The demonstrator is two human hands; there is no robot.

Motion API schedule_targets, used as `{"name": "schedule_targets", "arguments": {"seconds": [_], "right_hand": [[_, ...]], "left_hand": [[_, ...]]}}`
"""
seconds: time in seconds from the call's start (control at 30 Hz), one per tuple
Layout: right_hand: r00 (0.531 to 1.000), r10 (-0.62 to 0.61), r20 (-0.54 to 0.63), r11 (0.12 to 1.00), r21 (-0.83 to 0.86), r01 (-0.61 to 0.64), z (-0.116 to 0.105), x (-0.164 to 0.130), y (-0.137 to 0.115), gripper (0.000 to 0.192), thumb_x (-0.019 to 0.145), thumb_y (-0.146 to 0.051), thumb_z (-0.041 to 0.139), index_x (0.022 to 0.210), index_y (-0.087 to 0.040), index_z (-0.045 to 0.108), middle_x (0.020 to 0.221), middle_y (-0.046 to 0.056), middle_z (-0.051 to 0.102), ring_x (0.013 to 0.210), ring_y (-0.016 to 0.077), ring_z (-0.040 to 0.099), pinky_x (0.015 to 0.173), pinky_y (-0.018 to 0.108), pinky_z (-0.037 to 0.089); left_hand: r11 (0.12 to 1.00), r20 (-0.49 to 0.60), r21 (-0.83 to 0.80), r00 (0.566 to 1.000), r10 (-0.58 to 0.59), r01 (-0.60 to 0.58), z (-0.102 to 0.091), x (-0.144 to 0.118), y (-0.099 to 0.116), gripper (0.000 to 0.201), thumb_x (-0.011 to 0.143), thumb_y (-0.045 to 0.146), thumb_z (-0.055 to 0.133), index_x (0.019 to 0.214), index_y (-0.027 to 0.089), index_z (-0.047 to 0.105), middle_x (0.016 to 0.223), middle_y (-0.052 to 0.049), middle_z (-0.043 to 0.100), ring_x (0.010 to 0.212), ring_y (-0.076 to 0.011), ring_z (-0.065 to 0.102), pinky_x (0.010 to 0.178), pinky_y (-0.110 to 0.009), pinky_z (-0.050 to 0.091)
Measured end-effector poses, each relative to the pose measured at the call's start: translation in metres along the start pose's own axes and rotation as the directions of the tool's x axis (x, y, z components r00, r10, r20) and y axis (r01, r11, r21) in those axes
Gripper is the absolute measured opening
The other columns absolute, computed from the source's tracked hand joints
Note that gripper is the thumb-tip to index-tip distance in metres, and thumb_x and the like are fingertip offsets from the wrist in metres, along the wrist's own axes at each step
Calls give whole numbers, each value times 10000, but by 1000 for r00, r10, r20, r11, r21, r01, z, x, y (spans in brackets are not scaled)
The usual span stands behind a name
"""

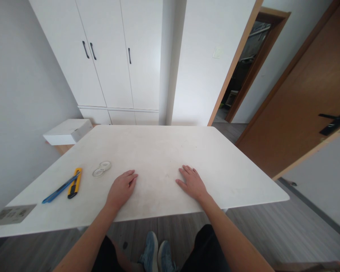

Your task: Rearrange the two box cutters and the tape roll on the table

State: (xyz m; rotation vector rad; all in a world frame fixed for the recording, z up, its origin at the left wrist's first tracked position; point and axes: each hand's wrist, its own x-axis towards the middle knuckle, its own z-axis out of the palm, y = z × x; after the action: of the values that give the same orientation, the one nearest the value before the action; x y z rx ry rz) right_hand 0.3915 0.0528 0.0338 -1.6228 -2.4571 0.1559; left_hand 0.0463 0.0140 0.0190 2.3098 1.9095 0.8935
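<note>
A room in a home

White built-in wardrobe (113, 56) with black handles, wooden door (305, 109) and frames, grey plank floor (285, 234), and a plain white table (158, 151) near the back wall.

White table (158, 151) — yellow knife (75, 183)

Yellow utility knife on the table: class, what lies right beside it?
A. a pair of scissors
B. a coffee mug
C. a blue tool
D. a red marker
C: a slim blue tool lies against the yellow utility knife, left of the left hand.
</note>
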Motion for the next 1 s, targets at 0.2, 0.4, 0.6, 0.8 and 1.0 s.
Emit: {"name": "schedule_targets", "arguments": {"seconds": [0.2, 0.4, 0.6, 0.8, 1.0], "right_hand": [[1000, -4, 0, 1000, 2, 4, 0, 0, 0, 640, 968, -572, 395, 1470, -180, 457, 1567, 131, 369, 1455, 271, 294, 1188, 463, 174], [1000, -4, -3, 1000, 3, 4, 0, 0, 0, 641, 967, -567, 403, 1468, -171, 459, 1566, 134, 370, 1454, 271, 297, 1189, 464, 175], [1000, -2, -1, 1000, 4, 2, 0, 0, 0, 636, 965, -571, 402, 1467, -186, 462, 1566, 131, 370, 1454, 271, 299, 1188, 468, 176], [1000, 1, 3, 1000, -4, -1, -1, 0, -1, 635, 966, -564, 397, 1471, -185, 456, 1568, 130, 368, 1457, 267, 294, 1189, 464, 176], [1000, 0, 4, 1000, -2, 0, -1, 0, -1, 632, 966, -563, 400, 1475, -193, 452, 1570, 125, 366, 1459, 266, 289, 1189, 466, 174]], "left_hand": [[1000, -2, 14, 1000, 3, -3, 1, 0, -1, 393, 941, 382, 409, 1052, 218, 749, 1232, -83, 696, 1150, -240, 642, 1066, -428, 475], [1000, -7, 24, 1000, 7, -7, 3, -1, -3, 381, 947, 369, 415, 1055, 214, 746, 1233, -84, 694, 1151, -234, 640, 1065, -420, 475], [1000, -5, 19, 1000, 12, -12, 3, -1, -2, 384, 944, 371, 418, 1052, 210, 749, 1230, -89, 696, 1153, -243, 640, 1068, -429, 473], [1000, 2, 0, 1000, -6, 6, 0, 0, 0, 389, 935, 374, 413, 1038, 216, 753, 1226, -88, 698, 1145, -248, 646, 1059, -443, 481], [1000, -8, -7, 1000, -4, 4, 1, 0, -1, 380, 933, 383, 423, 1044, 226, 751, 1229, -80, 697, 1146, -245, 645, 1060, -439, 482]]}}
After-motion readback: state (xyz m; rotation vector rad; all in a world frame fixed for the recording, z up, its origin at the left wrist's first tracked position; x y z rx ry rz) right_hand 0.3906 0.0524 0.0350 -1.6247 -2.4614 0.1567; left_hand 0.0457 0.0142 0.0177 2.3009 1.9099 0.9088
